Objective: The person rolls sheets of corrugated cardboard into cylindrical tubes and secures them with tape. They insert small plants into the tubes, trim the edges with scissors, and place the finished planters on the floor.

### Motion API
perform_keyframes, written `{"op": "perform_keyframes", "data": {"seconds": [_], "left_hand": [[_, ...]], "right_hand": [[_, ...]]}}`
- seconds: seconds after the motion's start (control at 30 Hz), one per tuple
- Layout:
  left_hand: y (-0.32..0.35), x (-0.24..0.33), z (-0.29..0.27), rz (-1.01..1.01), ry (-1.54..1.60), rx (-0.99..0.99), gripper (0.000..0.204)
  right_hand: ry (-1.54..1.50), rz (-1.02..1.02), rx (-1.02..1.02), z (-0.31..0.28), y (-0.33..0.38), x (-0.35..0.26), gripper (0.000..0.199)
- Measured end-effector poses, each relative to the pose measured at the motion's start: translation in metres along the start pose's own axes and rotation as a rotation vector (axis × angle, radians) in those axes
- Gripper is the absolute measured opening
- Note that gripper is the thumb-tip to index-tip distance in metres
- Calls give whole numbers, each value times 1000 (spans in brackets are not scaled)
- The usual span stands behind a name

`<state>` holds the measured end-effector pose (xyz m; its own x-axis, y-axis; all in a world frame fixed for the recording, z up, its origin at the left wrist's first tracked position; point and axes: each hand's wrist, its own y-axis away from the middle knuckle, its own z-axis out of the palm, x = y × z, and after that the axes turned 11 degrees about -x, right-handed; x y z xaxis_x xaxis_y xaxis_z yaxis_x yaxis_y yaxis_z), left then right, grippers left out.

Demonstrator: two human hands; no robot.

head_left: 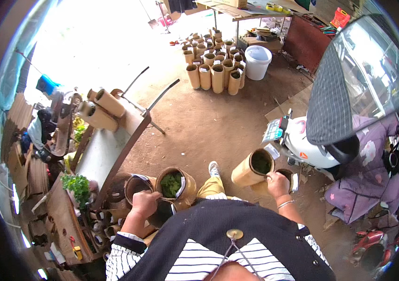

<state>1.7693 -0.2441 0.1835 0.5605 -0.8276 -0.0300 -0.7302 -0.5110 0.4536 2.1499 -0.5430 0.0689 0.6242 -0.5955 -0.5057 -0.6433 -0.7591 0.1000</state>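
Observation:
My left hand (145,203) is closed on the rims of tan tubes at lower left. One of these is a tube with green leaves inside (187,188) and a white label at its mouth. Another tube (130,188) stands open-mouthed beside it, its inside dark. On the right, my right hand (278,184) pinches the rims of two more tan tubes, a bracelet round the wrist. The left one of that pair (244,172) has green matter inside and tilts toward me. Its neighbour (260,188) is mostly hidden behind it and my fingers.
Many similar tubes (217,78) stand grouped on the dirt floor ahead, beside a white bucket (257,68). Several lie on a long-handled cart (101,151) at left. A scooter (309,140) with a windshield and purple quilted cover (363,173) stands at right. A table (255,10) is farther back.

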Motion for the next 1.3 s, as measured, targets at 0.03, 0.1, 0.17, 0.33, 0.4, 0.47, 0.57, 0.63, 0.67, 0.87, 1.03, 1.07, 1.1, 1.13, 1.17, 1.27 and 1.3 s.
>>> {"op": "perform_keyframes", "data": {"seconds": [0.03,0.1,0.17,0.33,0.4,0.47,0.57,0.63,0.67,0.87,1.03,1.07,1.1,1.13,1.17,1.27,1.3], "left_hand": [[-24,-3,-8,-34,27,-10,20],[-71,-21,-15,-80,40,-17,19],[-117,-40,-20,-100,88,-17,18],[-237,-58,-50,-113,101,-55,14],[-279,-65,-69,-158,92,-108,15],[-325,-74,-79,-164,83,-88,16],[-391,-77,-100,-236,53,-145,20],[-433,-79,-103,-279,65,-134,17],[-454,-78,-103,-314,92,-138,16],[-562,-54,-118,-473,247,-83,12],[-645,-34,-130,-545,390,-76,16],[-663,-30,-130,-550,409,-80,17],[-682,-27,-130,-555,440,-84,17],[-703,-24,-128,-557,469,-89,17],[-721,-23,-121,-577,509,-111,17],[-763,-8,-110,-618,613,-164,16],[-781,-10,-104,-604,606,-215,17]], "right_hand": [[-3,13,-1,-2,-24,1,9],[-3,35,25,-14,-83,-6,10],[2,63,20,-25,-133,-9,11],[-21,56,107,-61,-265,12,14],[-3,72,100,-68,-317,18,14],[-25,116,112,-72,-366,29,14],[-66,116,89,-69,-434,50,15],[-61,130,60,-62,-479,74,16],[-51,150,14,-60,-499,84,16],[-5,245,-231,-58,-617,132,16],[-4,389,-346,-65,-702,170,20],[-4,451,-363,-71,-718,172,20],[3,456,-357,-70,-733,182,21],[11,464,-348,-69,-748,191,21],[19,489,-393,-73,-764,190,22],[13,598,-384,-71,-799,199,22],[44,621,-372,-67,-809,205,23]]}}
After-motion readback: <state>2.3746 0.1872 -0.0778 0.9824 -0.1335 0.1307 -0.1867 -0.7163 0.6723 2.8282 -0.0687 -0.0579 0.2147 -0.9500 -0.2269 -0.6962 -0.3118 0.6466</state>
